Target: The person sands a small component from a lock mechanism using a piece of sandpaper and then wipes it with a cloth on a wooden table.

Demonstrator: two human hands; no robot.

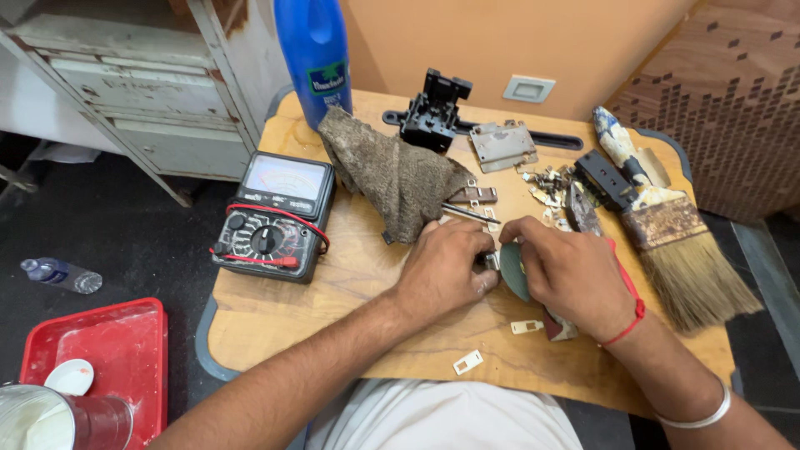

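Head cam, looking straight down at a small wooden table (275, 312). Both forearms come in from the bottom edge and the hands meet just right of the table's centre. The left hand (446, 271) is curled knuckles-up, fingers tucked in around a small silvery metal part (490, 261) that pokes out at its fingertips. The right hand (571, 271), red thread on the wrist and a silver bangle further up the arm, is bent over the same spot with fingers closed down on a dark green flat piece (514, 271); it looks like a pinch, but the thumb is hidden. The two hands are practically touching, with the metal part and the green piece squeezed between them.

Containers: a red plastic tray (117, 350) sits on the floor at lower left with a small white bowl (69, 377) in it and a steel tumbler (50, 421) at its corner. A tall blue plastic bottle (317, 50) stands at the table's far edge.

Around the hands: a black analogue multimeter with red leads (275, 217) to the left, a grubby grey-brown rag (396, 175) just beyond the left hand, a pile of small metal contacts (550, 187) beyond the right, and a worn paint-stained brush (675, 242) far right. Two little white clips (527, 327) lie near the wrists.
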